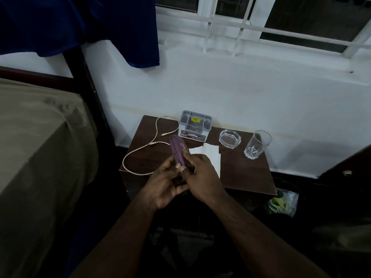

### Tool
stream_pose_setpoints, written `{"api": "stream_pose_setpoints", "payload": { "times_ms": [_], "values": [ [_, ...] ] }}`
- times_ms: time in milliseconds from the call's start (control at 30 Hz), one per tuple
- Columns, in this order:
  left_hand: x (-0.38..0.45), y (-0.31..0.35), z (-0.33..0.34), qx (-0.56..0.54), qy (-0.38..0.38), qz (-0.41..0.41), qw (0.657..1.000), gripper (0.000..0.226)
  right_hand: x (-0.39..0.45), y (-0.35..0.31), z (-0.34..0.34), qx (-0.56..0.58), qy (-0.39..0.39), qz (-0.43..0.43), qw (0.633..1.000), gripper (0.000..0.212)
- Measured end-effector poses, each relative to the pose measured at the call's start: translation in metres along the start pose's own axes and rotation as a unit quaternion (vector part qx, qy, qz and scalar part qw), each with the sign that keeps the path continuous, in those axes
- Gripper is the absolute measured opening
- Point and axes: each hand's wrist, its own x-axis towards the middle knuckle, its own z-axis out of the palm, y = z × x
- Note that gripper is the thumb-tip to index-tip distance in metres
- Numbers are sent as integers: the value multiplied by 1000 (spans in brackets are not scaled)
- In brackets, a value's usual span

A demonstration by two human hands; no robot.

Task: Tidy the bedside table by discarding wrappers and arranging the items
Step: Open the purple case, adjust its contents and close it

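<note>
Both hands met over the front edge of the table (247, 173). The left hand (163, 183) cupped the lower end of a purple box (179, 150) from below, and the right hand (200, 175) closed over it from the right, thumb pressed to its face. The box tilted up and away, and its lower part was hidden inside the two grips. Gold lettering ran along its face, too small and partly covered to read in full.

Just behind the right hand lay white paper (210, 155) on the table, its near corner covered by the knuckles. A white cable (140, 149) looped across the table's left side. At the back stood a grey organiser (195, 125) with a yellow sticker, its compartments too dim to see into. To its right sat a glass ashtray (229, 138), and beside that a clear tumbler (258, 144) near the right edge.

On the dark floor by the table's right front corner, a clear bag (283, 201) held something green, hard to make out. A bed (40, 137) filled the left.
</note>
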Motion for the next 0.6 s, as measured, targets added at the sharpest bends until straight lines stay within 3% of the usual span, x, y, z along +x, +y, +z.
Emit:
{"api": "stream_pose_setpoints", "payload": {
  "times_ms": [400,533,600],
  "values": [
    [-1,-1,2,-9,36,-28,999,25,5,13,2,29,-37,2,999,49],
    [3,-1,-6,42,110,-39,992,14,5,29,8,169,-36,125,977,54],
    [4,-3,-9,75,141,-50,986,12,2,34,10,248,-74,202,945,42]
  ]
}}
